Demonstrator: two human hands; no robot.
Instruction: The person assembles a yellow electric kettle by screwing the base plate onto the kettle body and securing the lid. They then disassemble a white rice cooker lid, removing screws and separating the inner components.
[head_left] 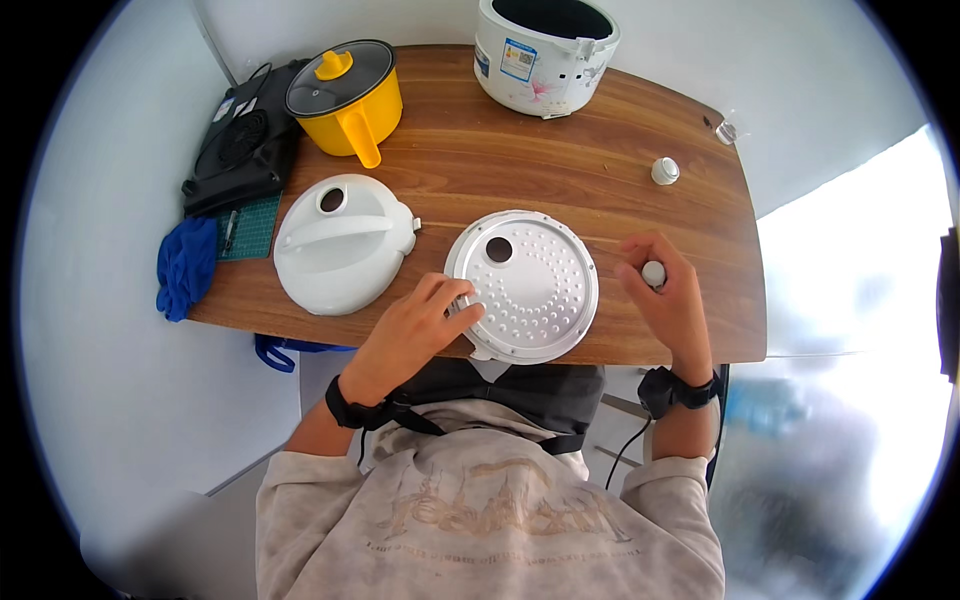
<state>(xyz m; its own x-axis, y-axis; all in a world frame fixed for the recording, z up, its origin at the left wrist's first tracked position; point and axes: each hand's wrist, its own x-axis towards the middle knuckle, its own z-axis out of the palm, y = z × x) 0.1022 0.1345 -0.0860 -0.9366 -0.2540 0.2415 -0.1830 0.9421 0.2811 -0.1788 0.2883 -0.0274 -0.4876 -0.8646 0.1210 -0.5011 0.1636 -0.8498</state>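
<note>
A round silvery-white inner lid plate (545, 270), dimpled and with one dark hole, lies near the table's front edge. At its left rim is my left hand (415, 330), thumb and fingers closed on the edge. To the right of the plate, my right hand (672, 295) is curled over the wood. In the hollow of its fingers shows a small white round cap (653, 273); part of it is hidden by the hand. A white outer lid (335, 265) with a raised handle and a round opening lies left of the plate.
A white rice cooker body (540, 75) stands open at the back. A yellow pot (355, 110) with a glass lid is at the back left, beside a black appliance base (240, 140), a green mat (258, 225) and blue cloth (187, 265). A small white cylinder (665, 171) sits far right.
</note>
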